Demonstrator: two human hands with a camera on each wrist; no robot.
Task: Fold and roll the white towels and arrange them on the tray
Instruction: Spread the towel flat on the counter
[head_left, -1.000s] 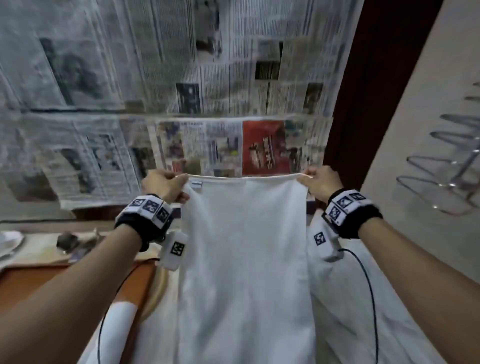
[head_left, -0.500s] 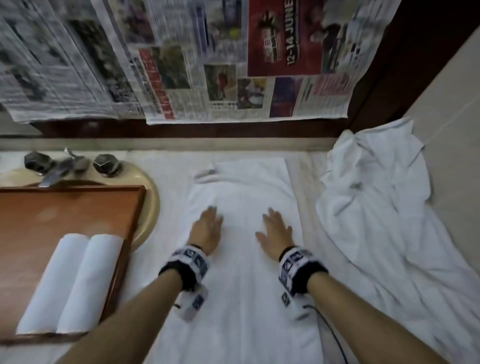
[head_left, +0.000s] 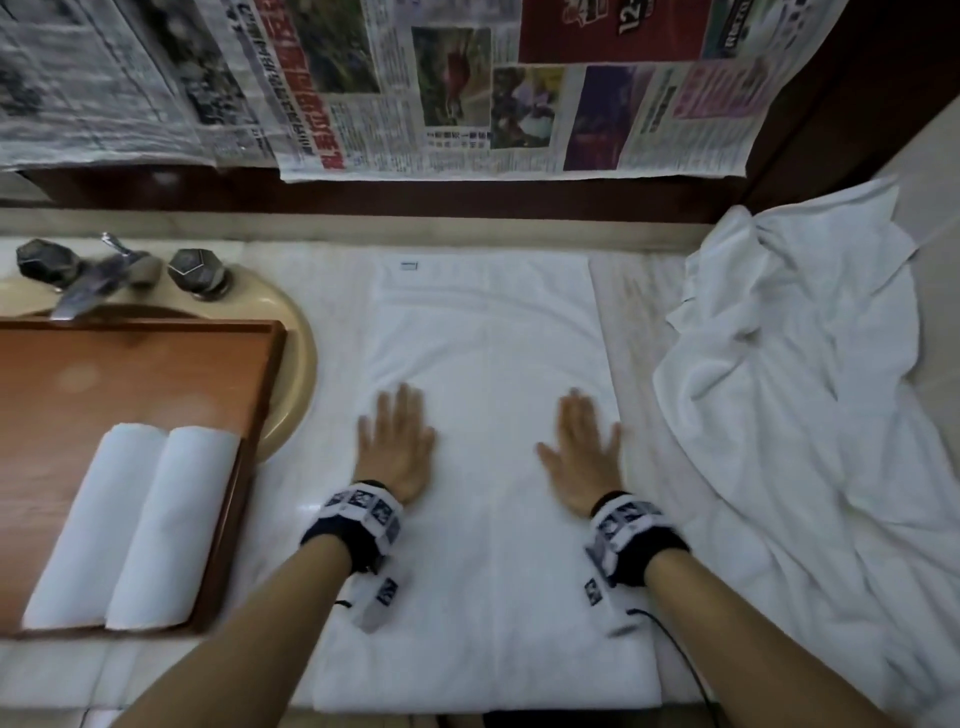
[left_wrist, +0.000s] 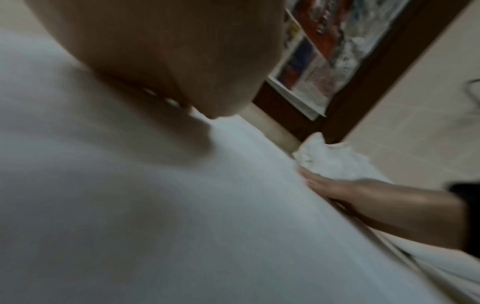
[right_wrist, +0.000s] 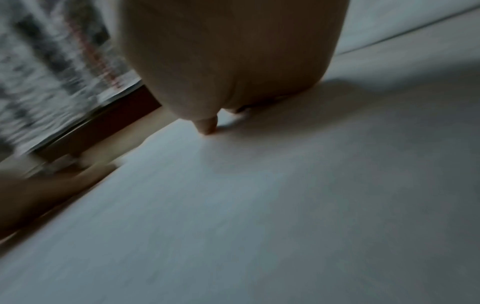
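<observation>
A soft white towel (head_left: 488, 467), a long rectangle, runs bottom to top at frame centre; the left hand (head_left: 397, 452) and right hand (head_left: 582, 457) press it with flat, spread fingers.

1. The flat towel (head_left: 488, 467) is white and lies spread lengthwise on the counter, its far edge near the back ledge and its near edge at the counter's front. A faint crease runs down its middle, and a small tag sits at the far left corner.
2. The two rolled towels (head_left: 132, 525) are white, tight cylinders lying side by side and touching, slightly slanted, in the near right part of the tray.
3. The tray (head_left: 130, 364) is brown wood with a raised rim, left of the flat towel; its far part is bare.
4. The crumpled towels (head_left: 810, 415) lie in a wrinkled white heap right of the flat towel.
</observation>
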